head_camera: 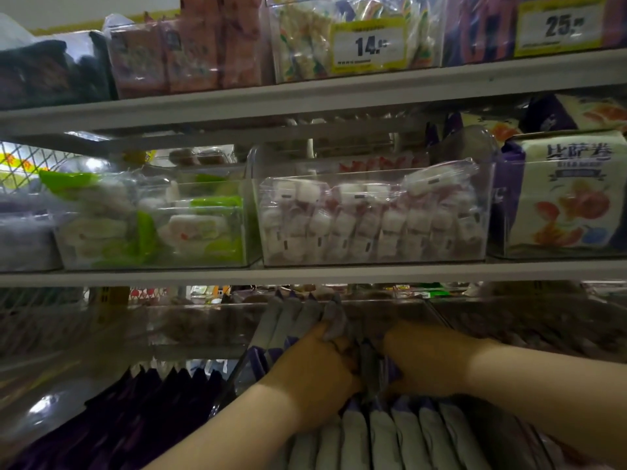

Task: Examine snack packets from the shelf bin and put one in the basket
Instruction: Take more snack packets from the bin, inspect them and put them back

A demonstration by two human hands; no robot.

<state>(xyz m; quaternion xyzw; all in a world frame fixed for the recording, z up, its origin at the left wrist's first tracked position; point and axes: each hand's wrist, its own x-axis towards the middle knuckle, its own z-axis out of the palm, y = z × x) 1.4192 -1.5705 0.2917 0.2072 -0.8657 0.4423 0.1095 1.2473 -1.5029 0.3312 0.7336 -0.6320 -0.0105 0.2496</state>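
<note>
Below "14" tag (369,45), left hand (315,368), right hand (427,357) grip packets (369,366).

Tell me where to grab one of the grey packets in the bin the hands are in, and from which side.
Pinch the top seam of a grey packet, coming from above. They stand upright, packed face to face in the clear bin, so only their top edges are free. The left hand and right hand are dug into that row.

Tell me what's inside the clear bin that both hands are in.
Grey-and-purple packets stand upright in a row. The left hand and right hand grip among them and cover the middle ones; the bin floor is hidden.
</note>
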